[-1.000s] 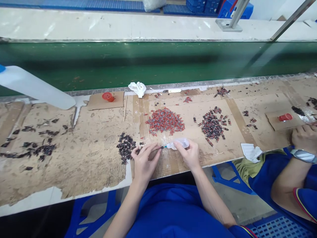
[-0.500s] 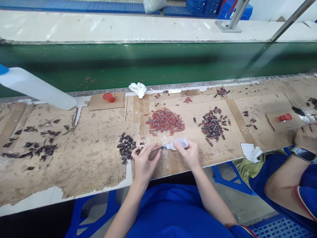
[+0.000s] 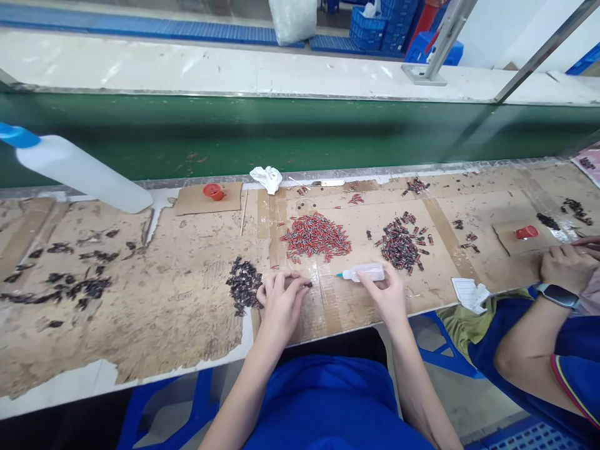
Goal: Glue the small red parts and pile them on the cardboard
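My left hand is closed, pinching a small black part between thumb and fingertip. Its other fingers rest beside a pile of small black parts. In my right hand is a clear squeeze bottle with a thin teal needle tip, lying nearly level and pointing left, apart from the black part. Beyond my hands lies a heap of small red parts with silvery ends. A pile of dark and red pieces is to the right of it.
Cardboard covers the bench. At the left leans a large white bottle with a blue cap. Red cups stand on cardboard pieces. A crumpled tissue lies at the back edge. On the right, a co-worker's hand works close by.
My right hand has drawn the squeeze bottle to the right, so its tip has come away from the black part. My left hand still pinches the part. The camera view has tilted up slightly.
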{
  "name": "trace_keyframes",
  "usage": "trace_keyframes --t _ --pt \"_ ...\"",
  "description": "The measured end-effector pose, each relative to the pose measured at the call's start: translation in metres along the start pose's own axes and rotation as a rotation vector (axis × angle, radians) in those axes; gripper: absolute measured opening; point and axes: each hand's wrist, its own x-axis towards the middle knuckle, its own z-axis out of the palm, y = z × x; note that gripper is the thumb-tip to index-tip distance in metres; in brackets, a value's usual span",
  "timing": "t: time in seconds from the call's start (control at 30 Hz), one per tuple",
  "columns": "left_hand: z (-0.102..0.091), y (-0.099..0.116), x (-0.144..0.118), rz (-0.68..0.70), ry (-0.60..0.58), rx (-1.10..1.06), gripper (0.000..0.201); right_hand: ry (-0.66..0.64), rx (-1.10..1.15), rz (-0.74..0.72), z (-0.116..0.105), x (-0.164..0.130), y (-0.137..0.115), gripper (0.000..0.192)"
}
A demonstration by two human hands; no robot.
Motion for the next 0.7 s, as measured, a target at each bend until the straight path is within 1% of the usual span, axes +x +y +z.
trace_keyframes --t 0.07,0.13,0.17,0.2,0.23,0.27,0.3,0.33,0.37,0.43,0.5,0.57,0.63,0.7 --pt "0.000 -0.001 0.000 0.008 -0.018 -0.026 0.018 0.107 -0.291 -0.078 -0.006 -0.002 -0.005 0.058" --pt "-0.001 -0.004 0.000 0.019 -0.014 -0.073 0.016 0.210 -0.525 -0.229 -0.004 -0.005 -0.015 0.051" --pt "-0.002 -0.006 -0.001 0.028 0.000 -0.103 0.016 0.227 -0.583 -0.317 0.001 -0.007 -0.021 0.044" --pt "-0.004 -0.009 -0.003 0.038 0.024 -0.134 0.017 0.203 -0.603 -0.402 0.008 -0.007 -0.027 0.036" --pt "-0.006 -0.011 -0.004 0.049 0.055 -0.164 0.017 0.139 -0.596 -0.474 0.018 -0.006 -0.033 0.028" --pt "-0.009 -0.013 -0.006 0.061 0.089 -0.192 0.018 0.040 -0.571 -0.534 0.030 -0.005 -0.037 0.024" --pt "-0.013 -0.016 -0.008 0.072 0.125 -0.217 0.018 -0.088 -0.542 -0.581 0.043 -0.002 -0.041 0.023" --pt "-0.017 -0.018 -0.011 0.078 0.161 -0.238 0.017 -0.207 -0.527 -0.604 0.056 0.002 -0.044 0.022" --pt "-0.021 -0.019 -0.012 0.076 0.193 -0.257 0.016 -0.288 -0.533 -0.607 0.069 0.006 -0.045 0.020" --pt "-0.029 -0.021 -0.015 0.053 0.238 -0.296 0.015 -0.392 -0.573 -0.585 0.092 0.015 -0.045 0.017" --pt "-0.035 -0.022 -0.017 0.023 0.256 -0.339 0.016 -0.432 -0.611 -0.569 0.106 0.023 -0.043 0.018" --pt "-0.038 -0.022 -0.017 0.007 0.269 -0.380 0.016 -0.441 -0.632 -0.570 0.112 0.027 -0.040 0.020" --pt "-0.040 -0.021 -0.017 -0.012 0.295 -0.412 0.014 -0.447 -0.642 -0.583 0.111 0.029 -0.038 0.018" --pt "-0.039 -0.021 -0.015 -0.045 0.320 -0.440 0.012 -0.446 -0.633 -0.597 0.105 0.027 -0.039 0.017"
